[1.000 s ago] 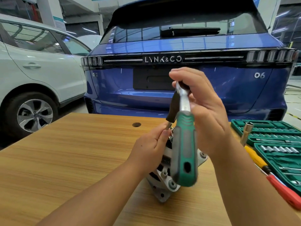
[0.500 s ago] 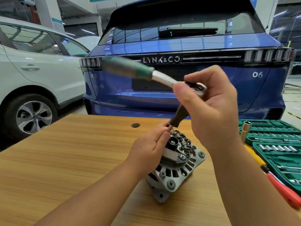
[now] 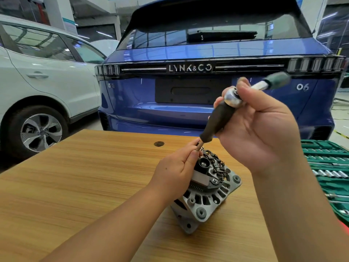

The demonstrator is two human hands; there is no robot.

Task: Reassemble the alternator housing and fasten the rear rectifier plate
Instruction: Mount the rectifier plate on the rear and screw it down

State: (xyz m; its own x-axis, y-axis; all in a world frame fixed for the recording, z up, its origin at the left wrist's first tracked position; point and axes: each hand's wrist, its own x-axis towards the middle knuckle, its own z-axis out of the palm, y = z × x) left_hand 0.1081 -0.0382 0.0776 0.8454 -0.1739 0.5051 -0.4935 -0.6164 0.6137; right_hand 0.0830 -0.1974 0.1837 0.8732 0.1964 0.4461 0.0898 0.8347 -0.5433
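Your alternator (image 3: 205,193) sits on the wooden worktop (image 3: 75,186), tipped so its rear face points up and away from you, toward the blue car (image 3: 207,91) parked just beyond the worktop's far edge. The grey finned housing rests on its lower edge near you, and the dark rectifier plate (image 3: 213,165) with its small fittings lies on the upturned rear face.

Your left hand (image 3: 175,171) is curled against the alternator's upper left side, with thumb and forefinger pinching the thin metal tip of the tool where it meets the rear face. Your right hand (image 3: 264,129) is raised above the alternator with its fingers wrapped round the ratchet (image 3: 234,97) at its chrome head. A dark extension shaft (image 3: 215,123) runs from that head down and to the left to the pinched tip. The ratchet's green handle (image 3: 277,80) sticks out up and to the right past your fingers, blurred.

To your right, at the worktop's edge, an open green socket case (image 3: 328,167) holds rows of chrome sockets and bits. A small dark round hole (image 3: 159,143) marks the worktop near its far edge. A white car (image 3: 37,87) stands to the left of the blue one.
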